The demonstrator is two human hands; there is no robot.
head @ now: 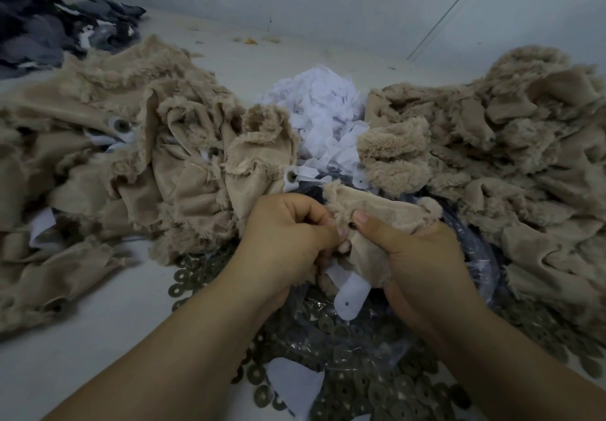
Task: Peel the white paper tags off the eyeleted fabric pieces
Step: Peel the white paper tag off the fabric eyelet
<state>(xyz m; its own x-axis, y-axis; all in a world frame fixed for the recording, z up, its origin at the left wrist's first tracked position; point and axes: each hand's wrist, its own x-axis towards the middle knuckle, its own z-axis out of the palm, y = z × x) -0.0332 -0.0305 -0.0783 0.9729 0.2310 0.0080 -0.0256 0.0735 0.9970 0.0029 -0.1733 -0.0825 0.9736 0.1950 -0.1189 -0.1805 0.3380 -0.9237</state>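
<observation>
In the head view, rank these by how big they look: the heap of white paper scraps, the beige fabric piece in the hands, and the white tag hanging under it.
1. Heap of white paper scraps, though farther away.
2. Beige fabric piece, partly hidden by the hands.
3. White tag.

The fabric piece (377, 220) in the middle is plain beige, fuzzy at its edges, and the paper tag (352, 294) hanging under it is white with one small dark dot. The fabric heaps at the left (131, 145) and right (492, 145) are the same beige, and the pile of paper scraps (323, 112) between them is white. The metal rings (377, 384) are dull grey-green, the cloth pile (42, 23) is dark grey with white flecks, and the table (108, 315) is pale grey.
</observation>
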